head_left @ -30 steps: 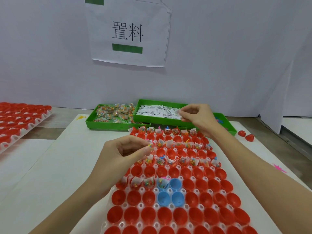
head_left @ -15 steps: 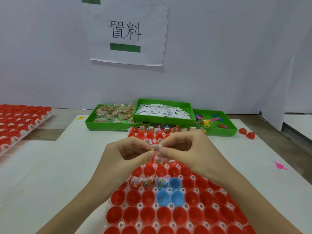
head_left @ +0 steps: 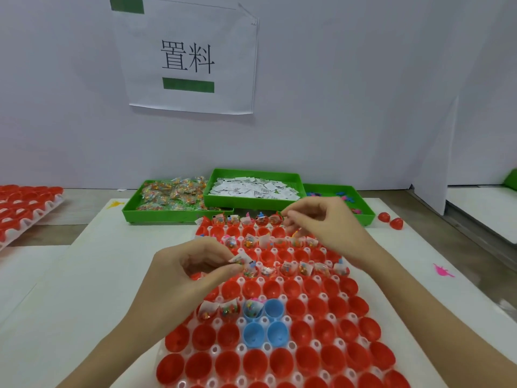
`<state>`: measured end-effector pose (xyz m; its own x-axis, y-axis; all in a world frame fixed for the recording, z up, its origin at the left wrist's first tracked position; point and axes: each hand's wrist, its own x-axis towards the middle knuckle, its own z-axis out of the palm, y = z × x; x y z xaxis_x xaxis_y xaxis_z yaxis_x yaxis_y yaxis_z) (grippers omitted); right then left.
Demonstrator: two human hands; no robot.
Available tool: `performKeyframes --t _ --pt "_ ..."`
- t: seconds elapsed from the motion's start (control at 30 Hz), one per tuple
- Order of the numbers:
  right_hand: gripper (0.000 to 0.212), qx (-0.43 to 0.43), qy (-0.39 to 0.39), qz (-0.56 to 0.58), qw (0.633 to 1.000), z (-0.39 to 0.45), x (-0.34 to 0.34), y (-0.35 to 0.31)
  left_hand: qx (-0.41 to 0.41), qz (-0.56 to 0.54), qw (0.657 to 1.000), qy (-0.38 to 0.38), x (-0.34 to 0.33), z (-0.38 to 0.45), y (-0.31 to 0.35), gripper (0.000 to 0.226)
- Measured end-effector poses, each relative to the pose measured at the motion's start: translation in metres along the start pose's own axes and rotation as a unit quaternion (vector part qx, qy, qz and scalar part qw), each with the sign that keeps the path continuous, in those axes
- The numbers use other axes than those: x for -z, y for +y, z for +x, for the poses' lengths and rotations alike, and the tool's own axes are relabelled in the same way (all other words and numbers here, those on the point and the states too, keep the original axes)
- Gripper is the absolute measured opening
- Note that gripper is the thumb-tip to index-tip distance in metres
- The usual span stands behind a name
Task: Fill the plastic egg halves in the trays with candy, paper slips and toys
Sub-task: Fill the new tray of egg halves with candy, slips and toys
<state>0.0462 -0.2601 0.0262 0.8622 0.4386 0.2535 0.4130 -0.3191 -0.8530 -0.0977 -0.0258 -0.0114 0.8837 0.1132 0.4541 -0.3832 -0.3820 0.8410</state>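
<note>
A: Left hand (head_left: 181, 278) is hovering over the near-left of the egg tray (head_left: 307, 322). Thumb and forefinger are pinching a small paper slip (head_left: 241, 259), maybe with a candy packet under it; too small to tell.

B: Right hand (head_left: 321, 228)?

A: It is sitting over the far rows, fingers loosely curled, tips drawn narrow. Whether anything is caught between them, I cannot tell.

B: Where are the halves standing?

A: Red egg halves (head_left: 279, 362) are filling most cups, with four blue egg halves (head_left: 253, 334) clustered near the middle. Far rows are already carrying slips and candy; the near rows are looking bare. One blue half and two red ones beside it are holding contents.

B: Supplies?

A: Three green trays beyond the egg tray: candy tray (head_left: 134, 212) left, slip tray (head_left: 251, 201) centre, raised on the others, toy tray (head_left: 366, 215) right, partly behind the right hand.

B: What could go wrong?

A: My guess: the slip is light and curled, so releasing it high is risking it drifting onto the white ridges between cups or into a cup already served. A wrist dragging low could be flicking slips out of the filled rows. Rows are being filled unevenly, so skipping or doubling a cup is looking likely. Two loose red halves (head_left: 390, 220) are lying off to the right, near the toy tray, and could be missed.
</note>
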Motion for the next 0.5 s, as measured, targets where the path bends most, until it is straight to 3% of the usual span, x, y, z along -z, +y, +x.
performKeyframes --t 0.1,0.23,0.33,0.5 --pt "0.015 -0.056 0.078 -0.039 0.995 0.035 0.028 0.037 -0.003 0.01 1.0 0.003 0.0 0.0 0.0 0.015" --pt "0.017 -0.093 0.128 -0.204 0.966 0.069 0.057 0.083 -0.006 0.016 1.0 0.002 0.002 0.001 0.002 0.015" --pt "0.021 -0.095 0.1 -0.296 0.945 0.084 0.063 0.098 -0.007 0.016 1.0 0.003 0.002 0.001 0.002 0.014" --pt "0.034 -0.106 0.027 -0.356 0.928 0.098 0.054 0.095 -0.01 0.018 1.0 0.009 0.004 0.002 0.002 0.015"
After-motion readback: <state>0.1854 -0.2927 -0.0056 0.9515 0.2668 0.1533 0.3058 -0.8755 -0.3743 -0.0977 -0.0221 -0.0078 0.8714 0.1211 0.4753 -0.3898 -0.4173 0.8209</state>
